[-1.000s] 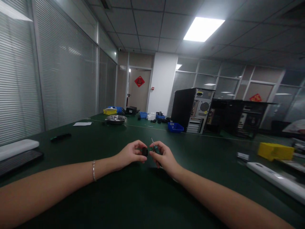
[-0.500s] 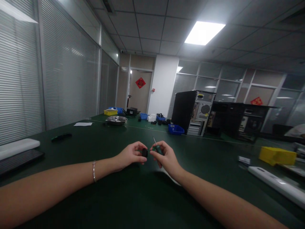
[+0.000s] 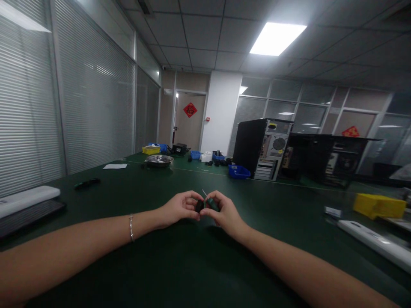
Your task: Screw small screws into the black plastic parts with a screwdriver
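Over the middle of the green table (image 3: pixel 154 265), my left hand (image 3: pixel 183 206) pinches a small black block-like part (image 3: pixel 199 206) between thumb and fingers. My right hand (image 3: pixel 224 209) is closed around a screwdriver (image 3: pixel 212 204) with a green handle, its thin metal shaft pointing up and to the left. A small green piece, which looks like a circuit board, shows at the right fingertips, mostly hidden by them. The two hands meet at the fingertips, and the black part sits against the right fingers.
A metal bowl (image 3: pixel 159 161) and blue bin (image 3: pixel 239 172) stand farther back. Computer towers (image 3: pixel 257 147) rise at the back right. A yellow box (image 3: pixel 379 206) and long white casing (image 3: pixel 374 239) lie right; a dark tool (image 3: pixel 87 183) and another white casing (image 3: pixel 30 196) lie left.
My hands have come together, closing the gap between the black part and the right fingertips. The white sheet-like shape under my right wrist is almost out of sight.
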A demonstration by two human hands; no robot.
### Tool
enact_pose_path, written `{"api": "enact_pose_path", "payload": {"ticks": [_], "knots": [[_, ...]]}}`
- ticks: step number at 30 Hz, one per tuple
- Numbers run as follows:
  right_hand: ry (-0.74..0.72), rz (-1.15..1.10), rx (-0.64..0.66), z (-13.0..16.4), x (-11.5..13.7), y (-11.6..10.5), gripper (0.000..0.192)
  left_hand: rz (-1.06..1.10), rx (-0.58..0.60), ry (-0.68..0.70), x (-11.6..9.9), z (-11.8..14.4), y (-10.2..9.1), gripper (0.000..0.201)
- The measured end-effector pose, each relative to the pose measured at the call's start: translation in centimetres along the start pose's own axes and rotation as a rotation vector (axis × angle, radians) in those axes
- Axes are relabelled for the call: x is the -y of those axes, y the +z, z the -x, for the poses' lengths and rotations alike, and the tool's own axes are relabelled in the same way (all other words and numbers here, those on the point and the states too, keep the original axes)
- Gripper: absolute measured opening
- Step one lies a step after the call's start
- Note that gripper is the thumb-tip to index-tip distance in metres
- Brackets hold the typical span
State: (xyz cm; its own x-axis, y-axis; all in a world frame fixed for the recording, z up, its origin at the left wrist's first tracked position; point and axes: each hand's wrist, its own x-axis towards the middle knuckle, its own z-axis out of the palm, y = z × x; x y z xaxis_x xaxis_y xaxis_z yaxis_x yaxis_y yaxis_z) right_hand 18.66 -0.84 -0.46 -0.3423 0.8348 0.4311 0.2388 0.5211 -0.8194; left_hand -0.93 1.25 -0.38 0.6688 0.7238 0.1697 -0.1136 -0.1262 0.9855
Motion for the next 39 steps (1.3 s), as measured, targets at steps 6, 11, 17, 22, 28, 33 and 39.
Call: {"api": "enact_pose_path", "payload": {"ticks": [6,11,17,22,28,33,39], "knots": [[-0.115,0.167,0.028,0.4,0.5,-0.1,0.03,0.015,0.054,-0.007,0.1,0.2,0.3,0.051],[-0.121,0.261,0.023,0.3,0.1,-0.1,0.029,0.052,0.07,-0.012,0.0,0.3,0.3,0.053],[-0.141,0.38,0.006,0.2,0.2,0.2,0.026,0.05,-0.036,-0.034,0.0,0.4,0.4,0.036],[-0.186,0.444,0.009,0.4,0.9,0.5,0.025,0.04,-0.09,-0.055,0.2,0.3,0.4,0.047],[-0.267,0.568,-0.006,0.4,0.7,0.4,0.023,0.057,-0.085,-0.116,-0.1,0.3,0.1,0.035],[-0.321,0.631,-0.009,0.3,0.3,0.5,0.022,0.018,-0.056,-0.117,-0.4,0.5,0.9,0.029],[-0.327,0.626,-0.01,0.2,0.6,0.1,0.028,-0.181,-0.184,0.074,-0.3,-1.2,-2.5,0.031]]}}
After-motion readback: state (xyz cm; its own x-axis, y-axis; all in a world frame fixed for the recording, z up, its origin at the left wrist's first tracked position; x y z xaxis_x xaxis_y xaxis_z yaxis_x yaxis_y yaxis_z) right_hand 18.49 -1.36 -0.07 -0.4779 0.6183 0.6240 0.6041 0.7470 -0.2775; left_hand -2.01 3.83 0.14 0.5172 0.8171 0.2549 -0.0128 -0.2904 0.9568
